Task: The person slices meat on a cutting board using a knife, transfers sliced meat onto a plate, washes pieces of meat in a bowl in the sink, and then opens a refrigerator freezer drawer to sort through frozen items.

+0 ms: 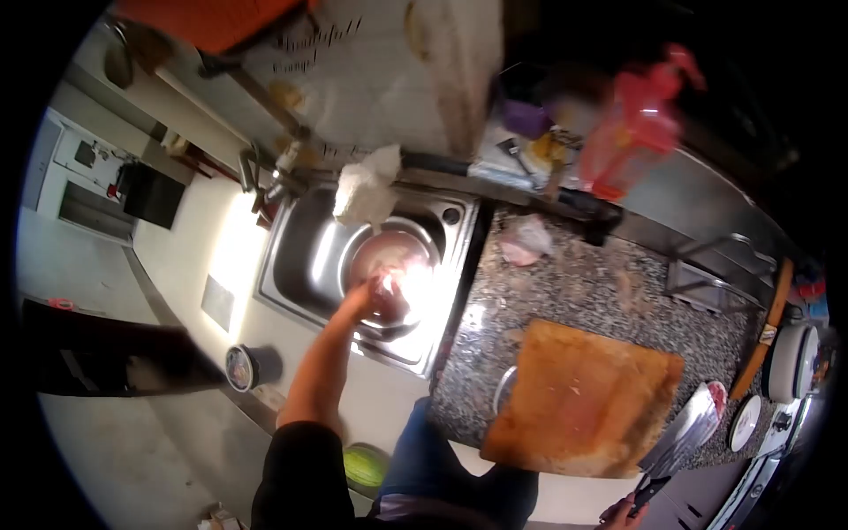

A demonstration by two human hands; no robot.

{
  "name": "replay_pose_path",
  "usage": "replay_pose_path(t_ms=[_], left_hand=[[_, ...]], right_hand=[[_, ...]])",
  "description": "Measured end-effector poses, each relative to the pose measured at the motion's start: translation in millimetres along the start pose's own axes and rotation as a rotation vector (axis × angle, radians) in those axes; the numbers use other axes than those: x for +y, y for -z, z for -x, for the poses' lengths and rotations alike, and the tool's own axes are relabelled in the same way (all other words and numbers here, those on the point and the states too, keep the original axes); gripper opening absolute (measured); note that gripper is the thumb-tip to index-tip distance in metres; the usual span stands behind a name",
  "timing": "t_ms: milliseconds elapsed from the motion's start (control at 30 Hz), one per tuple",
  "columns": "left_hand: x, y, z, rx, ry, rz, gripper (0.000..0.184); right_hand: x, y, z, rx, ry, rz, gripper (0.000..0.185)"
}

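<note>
My left arm stretches to the sink, and my left hand (378, 290) is down inside a round metal bowl (428, 231). Pinkish contents, perhaps meat in liquid, lie around it. Strong glare washes out its fingers, so whether it grips anything is unclear. At the lower right, my right hand (624, 512) is closed around the black handle of a large knife (685, 439). Its broad blade points up and away, beside the right edge of a worn wooden cutting board (583, 397). A bit of red meat (717, 397) shows by the blade's far end.
The steel sink (300, 252) has a faucet (256, 172) at its far left. A pale crumpled cloth or bag (367, 185) hangs over its back edge. On the granite counter (609, 274) are a pale lump (526, 240) and a wire rack (715, 274). A pink bottle (632, 128) stands behind.
</note>
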State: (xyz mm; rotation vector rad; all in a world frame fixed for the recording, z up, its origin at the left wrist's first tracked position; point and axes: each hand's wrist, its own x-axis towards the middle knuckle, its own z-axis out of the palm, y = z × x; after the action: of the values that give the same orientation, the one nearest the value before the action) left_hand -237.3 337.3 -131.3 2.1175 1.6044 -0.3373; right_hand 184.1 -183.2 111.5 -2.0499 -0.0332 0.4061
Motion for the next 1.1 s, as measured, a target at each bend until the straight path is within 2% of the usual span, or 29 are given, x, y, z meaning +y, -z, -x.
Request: replay_pose_path(t_ms=[67, 133, 167, 200, 233, 267, 300, 333, 400, 467, 500, 533, 600, 667, 700, 767, 900, 967, 1067, 1100], left_hand=[[-7, -28, -43, -0.007, -0.010, 0.013, 0.055], [13, -21, -49, -0.014, -0.012, -0.030, 0.053], [30, -7, -49, -0.026, -0.022, -0.065, 0.051], [33, -4, -49, -0.040, -0.035, -0.141, 0.049], [22, -19, -55, -0.066, -0.166, -0.348, 0.041], [22, -20, -52, -0.079, -0.175, -0.344, 0.041], [23, -14, -49, -0.071, -0.004, 0.192, 0.038], [25, -9, -45, -0.061, 0.170, 0.725, 0.036], [-3, -16, -51, -0.076, 0.159, 0.796, 0.033], [-23, -11, -45, -0.186, 0.183, 1.289, 0.031], [-23, -12, -43, -0.174, 0.247, 1.607, 0.033], [-27, -9, -41, -0.171, 0.238, 1.608, 0.033], [-7, 35, -16, -0.330, 0.301, 1.844, 0.034], [-4, 45, -7, -0.341, 0.273, 1.914, 0.033], [-3, 47, -3, -0.295, 0.228, 1.977, 0.033], [-3, 51, 3, -0.251, 0.104, 2.117, 0.031], [-4, 57, 9, -0.297, 0.044, 2.181, 0.024], [0, 63, 13, -0.326, 0.054, 2.183, 0.033], [8, 71, 16, -0.395, 0.021, 2.155, 0.036], [11, 71, 15, -0.370, 0.090, 2.121, 0.038]], right_hand=[[-32, -39, 19, 0.022, -0.066, 0.005, 0.018], [-54, -64, 37, 0.016, -0.188, 0.064, 0.023], [-44, -63, 41, -0.033, -0.152, 0.124, 0.032], [-38, -68, 48, -0.020, -0.163, 0.141, 0.032], [-31, -70, 55, 0.024, -0.164, 0.138, 0.030], [-30, -72, 61, 0.064, -0.158, 0.123, 0.029], [-63, -98, 73, 0.074, -0.142, 0.091, 0.020], [-66, -98, 79, 0.082, -0.147, 0.090, 0.020], [-65, -94, 85, 0.035, -0.165, 0.074, 0.018], [-69, -90, 91, 0.030, -0.140, 0.073, 0.017], [-74, -90, 95, 0.027, -0.141, 0.123, 0.016], [-77, -91, 96, 0.023, -0.140, 0.171, 0.016], [-65, -85, 96, 0.018, -0.099, 0.182, 0.020], [-39, -77, 90, 0.013, -0.062, 0.198, 0.024], [-21, -71, 85, 0.001, -0.035, 0.088, 0.014], [-8, -66, 80, -0.028, -0.009, -0.034, 0.011], [2, -61, 73, -0.054, 0.016, -0.030, 0.011], [9, -60, 69, -0.068, 0.038, 0.014, 0.011], [18, -61, 63, -0.097, 0.053, 0.091, 0.010], [21, -61, 63, -0.111, 0.007, 0.057, 0.012]])
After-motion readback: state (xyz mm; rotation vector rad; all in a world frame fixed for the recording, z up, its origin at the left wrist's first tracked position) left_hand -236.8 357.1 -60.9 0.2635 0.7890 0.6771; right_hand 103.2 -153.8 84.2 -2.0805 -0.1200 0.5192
